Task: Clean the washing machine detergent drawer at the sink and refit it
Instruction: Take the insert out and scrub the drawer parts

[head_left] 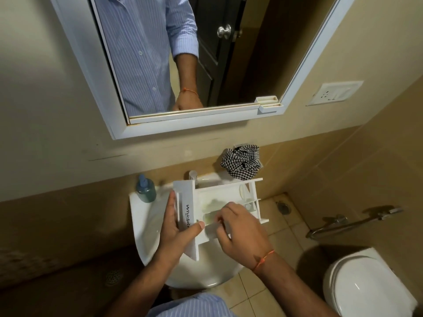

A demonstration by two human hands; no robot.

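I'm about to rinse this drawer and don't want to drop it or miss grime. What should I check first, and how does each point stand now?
1. White plastic detergent drawer over the white ceramic basin: ok.
2. Left hand grips the drawer's front panel: ok.
3. Right hand has fingers inside a compartment: ok.
4. Greenish residue gone: not ok.
5. Tap running: cannot tell.
6. Checked cloth near for drying: ok.
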